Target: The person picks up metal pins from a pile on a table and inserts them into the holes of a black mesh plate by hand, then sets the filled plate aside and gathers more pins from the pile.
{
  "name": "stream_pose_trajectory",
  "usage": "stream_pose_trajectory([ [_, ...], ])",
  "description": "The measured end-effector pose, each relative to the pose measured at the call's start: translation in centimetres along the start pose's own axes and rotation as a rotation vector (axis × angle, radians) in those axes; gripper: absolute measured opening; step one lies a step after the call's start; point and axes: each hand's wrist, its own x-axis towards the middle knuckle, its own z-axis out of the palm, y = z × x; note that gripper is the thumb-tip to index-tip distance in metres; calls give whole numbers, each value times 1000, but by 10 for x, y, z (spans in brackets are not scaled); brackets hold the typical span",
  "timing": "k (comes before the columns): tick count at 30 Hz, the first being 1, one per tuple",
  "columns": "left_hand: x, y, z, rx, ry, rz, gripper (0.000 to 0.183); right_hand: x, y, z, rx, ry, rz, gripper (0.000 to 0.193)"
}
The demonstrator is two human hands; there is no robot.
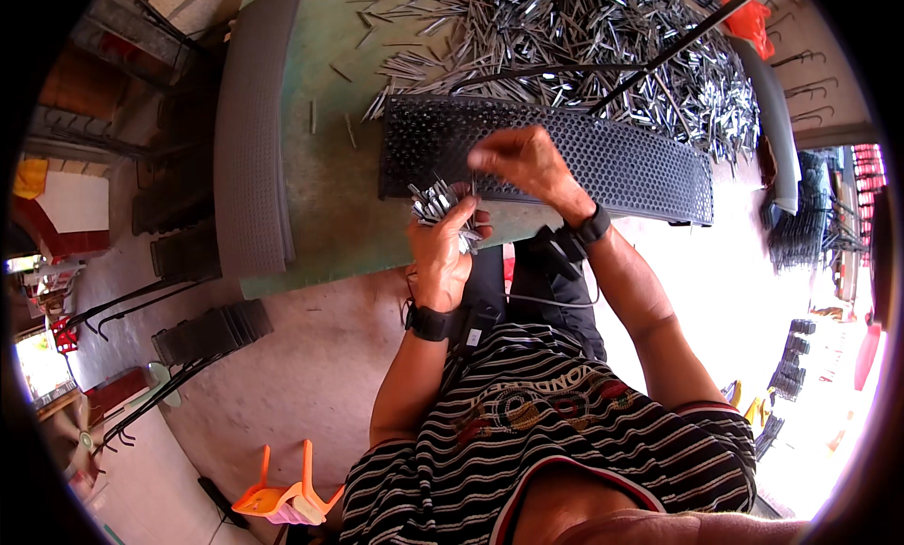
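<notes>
My left hand (443, 248) is closed around a bundle of thin silver metal strips (433, 202), their ends fanning out above the fingers. Just above it and to the right, my right hand (532, 167) is bent in a pinch; whatever its fingertips hold is too small or hidden to make out. Both hands are over the near edge of a long black perforated tray (603, 154), a rectangular panel full of round holes. Its left end is darker, with small glints among the holes. Behind the tray lies a large heap of similar metal strips (603, 41).
The green tabletop (330, 187) carries a few stray strips. Grey perforated panels (254, 131) stand along its left side. A dark rod (683, 46) slants across the heap. An orange plastic stool (287, 493) is at lower left; black hooked racks (188, 366) stand left.
</notes>
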Motion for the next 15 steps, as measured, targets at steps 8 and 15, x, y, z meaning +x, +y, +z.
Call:
stream_pose_trajectory([
  [8,-4,-5,8,47,-46,58,20,-2,-2,2,317,341,29,13],
  [15,-4,-4,-2,50,10,56,20,12,11,13,17,395,-119,10],
])
